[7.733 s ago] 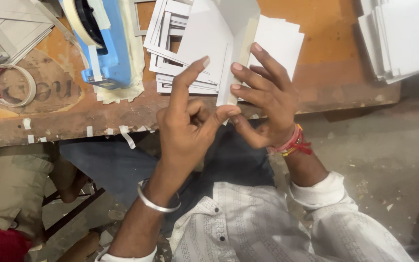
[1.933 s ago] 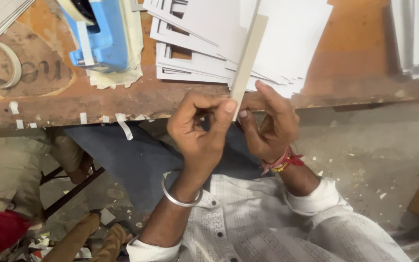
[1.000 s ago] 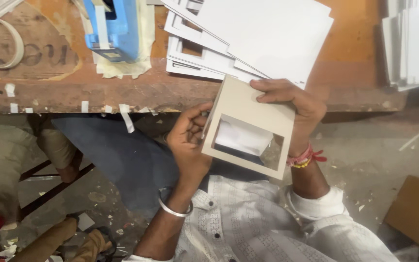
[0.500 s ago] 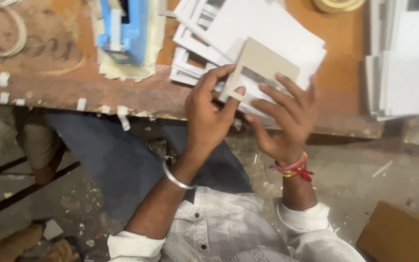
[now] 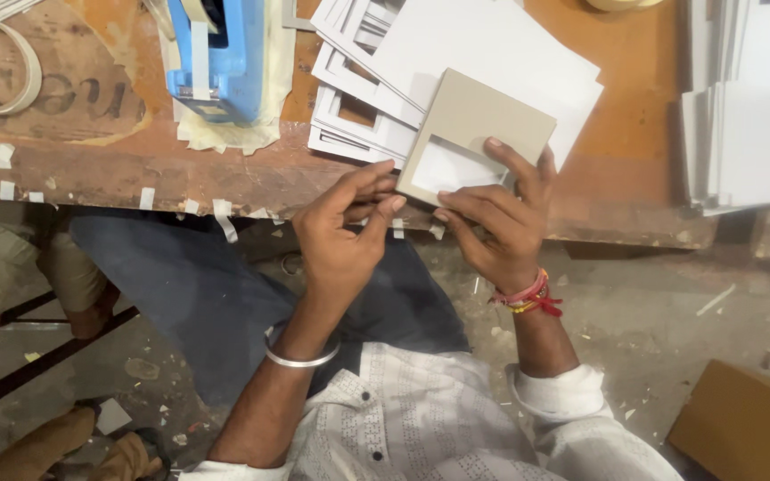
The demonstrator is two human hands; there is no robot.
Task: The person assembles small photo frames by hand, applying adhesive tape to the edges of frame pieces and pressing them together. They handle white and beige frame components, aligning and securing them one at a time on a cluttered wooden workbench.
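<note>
I have both hands up at the near edge of the bench, closed on one grey-brown card frame [image 5: 479, 120] with a rectangular window cut in it. My left hand [image 5: 345, 240] pinches the frame's lower left corner between thumb and fingertips, and my right hand [image 5: 496, 223] grips its lower edge, fingers spread over the face beside the window and the thumb underneath. The frame lies tilted, mostly over a fanned stack of white card mounts [image 5: 385, 80] on the bench, its low corner reaching out past the edge towards me. The bench itself is a worn wooden worktop [image 5: 626, 116], orange-brown, scuffed along the front, with short strips of white tape [image 5: 223, 218] stuck along its lip. To the left stands a blue tape dispenser [image 5: 220, 58] on a scrap of pale paper, and further left a loose ring of tape [image 5: 6, 76] lies flat. At the right a second pile of white sheets [image 5: 750, 98] is squared up, well apart from the frame. Below the bench I see a dusty concrete floor [image 5: 670, 303] littered with small offcuts, and a brown cardboard box [image 5: 746, 432] at the lower right corner.
</note>
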